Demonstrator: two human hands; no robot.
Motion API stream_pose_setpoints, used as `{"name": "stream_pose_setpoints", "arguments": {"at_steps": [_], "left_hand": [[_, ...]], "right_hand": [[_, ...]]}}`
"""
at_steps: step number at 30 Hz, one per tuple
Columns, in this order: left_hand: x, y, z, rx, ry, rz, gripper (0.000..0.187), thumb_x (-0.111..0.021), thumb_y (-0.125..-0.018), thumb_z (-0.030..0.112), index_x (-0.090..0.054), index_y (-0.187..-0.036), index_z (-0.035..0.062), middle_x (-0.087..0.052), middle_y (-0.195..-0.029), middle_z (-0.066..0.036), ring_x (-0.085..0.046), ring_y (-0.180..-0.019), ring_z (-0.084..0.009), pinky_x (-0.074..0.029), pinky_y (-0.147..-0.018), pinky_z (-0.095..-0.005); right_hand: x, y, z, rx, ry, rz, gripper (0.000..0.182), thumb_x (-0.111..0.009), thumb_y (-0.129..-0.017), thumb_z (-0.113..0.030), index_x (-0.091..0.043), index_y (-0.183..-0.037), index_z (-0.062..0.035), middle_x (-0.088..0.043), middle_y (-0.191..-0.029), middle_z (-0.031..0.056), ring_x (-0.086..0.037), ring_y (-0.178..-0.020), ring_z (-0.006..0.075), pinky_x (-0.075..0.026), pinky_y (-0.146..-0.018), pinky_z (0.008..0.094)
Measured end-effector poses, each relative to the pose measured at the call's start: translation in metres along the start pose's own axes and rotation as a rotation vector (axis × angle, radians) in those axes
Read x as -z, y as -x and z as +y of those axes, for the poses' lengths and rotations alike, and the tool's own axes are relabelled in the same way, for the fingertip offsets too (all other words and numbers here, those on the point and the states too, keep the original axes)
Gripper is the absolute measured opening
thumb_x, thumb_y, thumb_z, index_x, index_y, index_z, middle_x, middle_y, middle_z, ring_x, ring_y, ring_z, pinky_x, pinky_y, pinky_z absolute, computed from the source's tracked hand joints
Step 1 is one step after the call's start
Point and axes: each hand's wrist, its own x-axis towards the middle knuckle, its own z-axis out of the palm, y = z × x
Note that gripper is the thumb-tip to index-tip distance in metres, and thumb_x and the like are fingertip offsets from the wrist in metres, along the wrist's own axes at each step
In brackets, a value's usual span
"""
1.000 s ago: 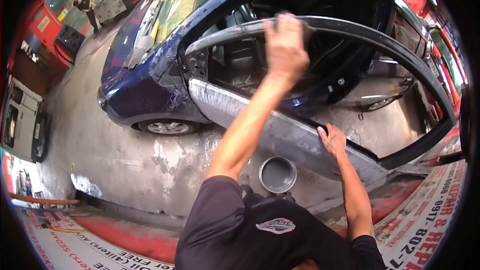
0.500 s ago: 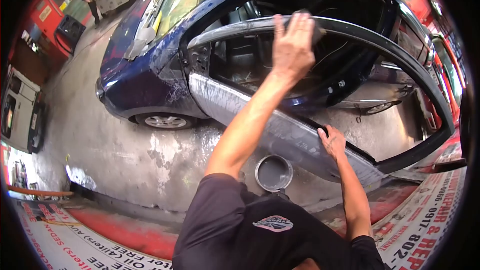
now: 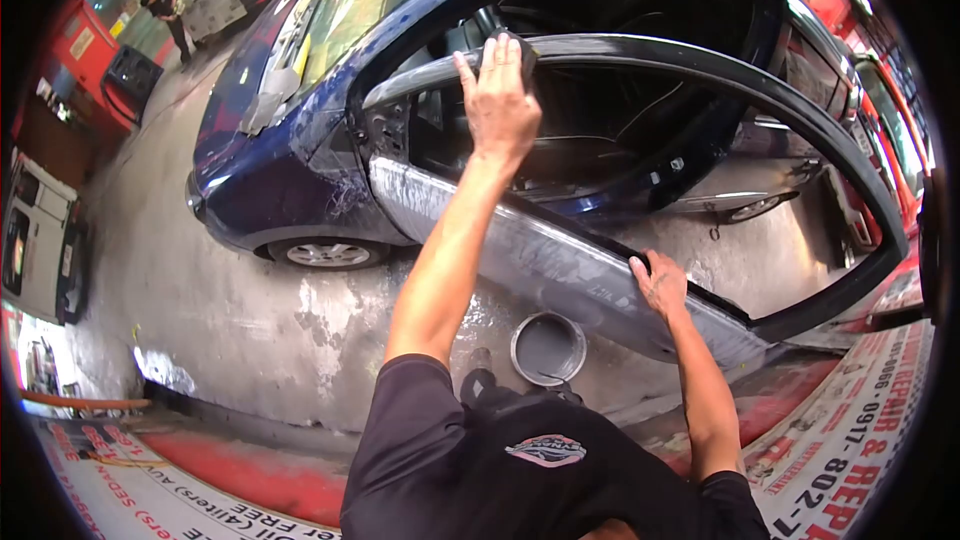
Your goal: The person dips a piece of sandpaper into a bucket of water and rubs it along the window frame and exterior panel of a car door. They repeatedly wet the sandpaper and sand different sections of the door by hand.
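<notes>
My left hand (image 3: pixel 497 100) is raised and presses a dark pad (image 3: pixel 518 44) against the top window frame of an open car door (image 3: pixel 560 260). The door is blue with its lower panel rubbed grey and wet. My right hand (image 3: pixel 657 283) grips the door's window sill lower right, fingers curled over the edge. The door belongs to a dark blue car (image 3: pixel 270 150) whose cabin shows through the empty window opening.
A round bucket (image 3: pixel 547 348) of grey liquid stands on the wet concrete floor just below the door. A white machine (image 3: pixel 40 240) stands at the left edge. Another person (image 3: pixel 165 10) stands by a second car at the far top left. Printed banners lie along the bottom.
My left hand has slid the pad leftward along the top of the window frame. My right hand has stayed on the sill.
</notes>
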Motion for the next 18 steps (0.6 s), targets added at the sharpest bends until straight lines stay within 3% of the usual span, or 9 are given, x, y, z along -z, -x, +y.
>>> {"name": "stream_pose_setpoints", "arguments": {"at_steps": [2, 5, 8, 9, 11, 14, 16, 17, 18], "left_hand": [[-0.002, -0.005, 0.024, 0.088, 0.017, 0.011, 0.053, -0.058, -0.082, -0.001, -0.066, -0.134, -0.0046, -0.066, -0.141, -0.025, -0.059, -0.139, -0.0386, -0.025, -0.126, -0.0684], [-0.031, -0.009, 0.090, -0.096, 0.083, 0.037, 0.054, -0.059, -0.086, 0.008, -0.063, -0.136, -0.0110, -0.064, -0.146, -0.029, -0.056, -0.143, -0.0408, -0.023, -0.128, -0.0677], [-0.008, -0.003, 0.053, -0.140, 0.128, -0.025, 0.054, -0.059, -0.085, 0.007, -0.065, -0.138, -0.0068, -0.066, -0.146, -0.023, -0.057, -0.144, -0.0361, -0.020, -0.129, -0.0682], [0.003, 0.003, 0.030, -0.055, 0.116, -0.069, 0.062, -0.059, -0.081, 0.001, -0.064, -0.143, -0.0016, -0.064, -0.150, -0.021, -0.053, -0.148, -0.0327, -0.018, -0.130, -0.0660], [0.003, 0.025, -0.018, 0.076, 0.002, -0.001, 0.052, -0.060, -0.087, 0.003, -0.066, -0.138, -0.0012, -0.066, -0.145, -0.021, -0.056, -0.144, -0.0345, -0.023, -0.127, -0.0676], [0.004, 0.007, 0.014, 0.190, 0.024, 0.003, 0.042, -0.061, -0.091, 0.006, -0.068, -0.131, -0.0020, -0.067, -0.139, -0.022, -0.059, -0.137, -0.0376, -0.028, -0.123, -0.0696], [0.009, -0.012, 0.062, 0.000, 0.089, -0.066, 0.045, -0.061, -0.086, 0.004, -0.066, -0.129, -0.0061, -0.067, -0.138, -0.025, -0.058, -0.137, -0.0396, -0.027, -0.124, -0.0688], [-0.016, -0.005, 0.081, -0.086, 0.132, 0.067, 0.046, -0.059, -0.083, 0.003, -0.066, -0.127, -0.0095, -0.066, -0.137, -0.026, -0.057, -0.138, -0.0416, -0.027, -0.124, -0.0686], [-0.014, -0.001, 0.074, -0.089, 0.153, 0.042, 0.049, -0.059, -0.083, 0.004, -0.065, -0.130, -0.0092, -0.066, -0.140, -0.025, -0.055, -0.141, -0.0403, -0.025, -0.125, -0.0692]], "right_hand": [[0.003, 0.002, -0.002, -0.015, 0.003, -0.020, 0.055, -0.053, -0.106, -0.057, -0.073, -0.126, -0.0100, -0.075, -0.117, 0.0192, -0.069, -0.110, 0.0395, -0.051, -0.099, 0.0522], [0.001, -0.004, -0.002, 0.004, -0.010, -0.006, 0.055, -0.053, -0.106, -0.057, -0.073, -0.126, -0.0103, -0.075, -0.117, 0.0194, -0.069, -0.111, 0.0395, -0.051, -0.099, 0.0522], [-0.001, 0.000, 0.001, 0.026, -0.035, 0.006, 0.055, -0.053, -0.106, -0.057, -0.073, -0.127, -0.0103, -0.075, -0.118, 0.0192, -0.069, -0.111, 0.0394, -0.051, -0.099, 0.0521], [0.000, -0.001, 0.002, 0.026, -0.039, 0.000, 0.055, -0.053, -0.106, -0.057, -0.073, -0.127, -0.0104, -0.075, -0.118, 0.0191, -0.069, -0.112, 0.0394, -0.051, -0.100, 0.0520], [0.001, 0.000, 0.000, 0.002, -0.019, 0.000, 0.055, -0.053, -0.106, -0.057, -0.073, -0.127, -0.0104, -0.075, -0.118, 0.0188, -0.069, -0.112, 0.0390, -0.051, -0.099, 0.0520], [0.002, 0.004, -0.002, -0.014, -0.007, -0.009, 0.053, -0.055, -0.105, -0.056, -0.073, -0.127, -0.0102, -0.075, -0.117, 0.0186, -0.070, -0.111, 0.0388, -0.051, -0.099, 0.0519], [0.003, -0.006, -0.003, 0.004, -0.012, 0.008, 0.053, -0.056, -0.105, -0.055, -0.073, -0.126, -0.0100, -0.075, -0.116, 0.0187, -0.070, -0.111, 0.0389, -0.051, -0.099, 0.0517], [0.001, -0.004, -0.001, 0.011, -0.048, 0.030, 0.052, -0.056, -0.105, -0.055, -0.073, -0.126, -0.0096, -0.075, -0.116, 0.0187, -0.070, -0.110, 0.0392, -0.051, -0.098, 0.0515], [-0.001, 0.001, -0.002, 0.014, -0.082, 0.048, 0.052, -0.057, -0.105, -0.054, -0.073, -0.125, -0.0093, -0.075, -0.115, 0.0187, -0.070, -0.110, 0.0395, -0.051, -0.098, 0.0513]]}}
